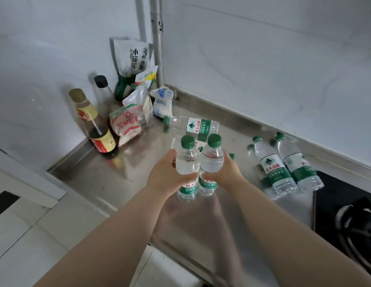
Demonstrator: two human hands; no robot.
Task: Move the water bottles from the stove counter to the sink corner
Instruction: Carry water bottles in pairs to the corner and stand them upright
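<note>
Steel, brushed and faintly reflective, forms the table [118, 179], with a black glass stove [344, 195] sunk into it. Well left of the stove, two bare forearms reach forward side by side over the steel. The left hand [164, 176] grips a small clear plastic water bottle [187, 162] with a green screw cap and a green-and-white label; its fingers curl round the smooth body just above the label. The right hand [227, 172] holds a matching second bottle [212, 160] the same way, fingers wrapped round its body. Both bottles are nearly upright and touch each other, their caps tipped toward the camera. Just beyond them, farther from the stove, a third bottle [193, 125] lies on its side. A pair of bottles [270, 165] lies side by side just beside the stove's far corner. Far left of the stove, in the wall corner, stand a dark glass sauce bottle [98, 131] with a red-and-yellow label and several crinkled plastic food bags [126, 123].
</note>
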